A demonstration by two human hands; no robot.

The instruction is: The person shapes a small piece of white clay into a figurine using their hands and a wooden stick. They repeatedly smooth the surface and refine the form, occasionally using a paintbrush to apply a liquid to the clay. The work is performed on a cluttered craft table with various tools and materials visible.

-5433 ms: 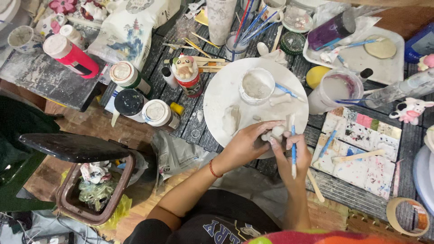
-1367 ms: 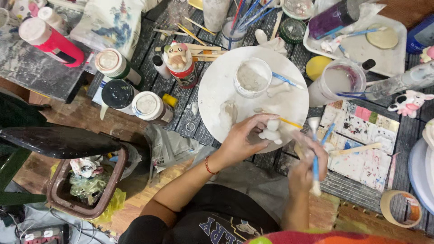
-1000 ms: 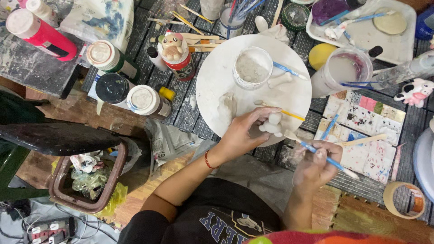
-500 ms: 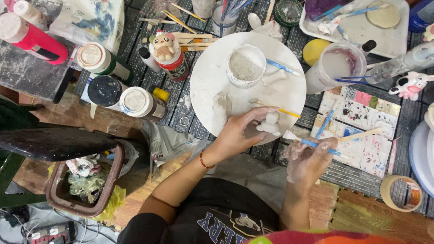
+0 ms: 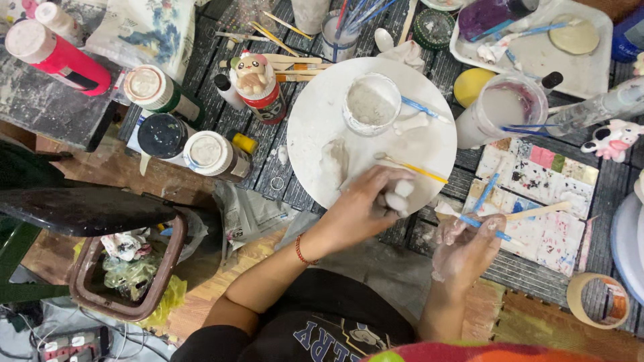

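A white round plate [image 5: 322, 114] smeared grey; a blue-handled brush [image 5: 484, 226]; a yellow-handled brush [image 5: 419, 169]; a red bracelet [image 5: 299, 251]; a paint-splotched tile palette [image 5: 537, 201] in pink, green, blue; a pink bottle [image 5: 57, 57].

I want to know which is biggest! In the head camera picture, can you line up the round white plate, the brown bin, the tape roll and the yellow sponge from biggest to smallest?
1. Round white plate
2. Brown bin, though partly hidden under a dark seat, so this is unsure
3. Tape roll
4. Yellow sponge, close to the tape roll in size and partly covered

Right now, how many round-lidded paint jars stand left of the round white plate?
3: a green jar with a pale lid, a black-lidded jar below it, a brown white-lidded jar beside that. Others may lie hidden.
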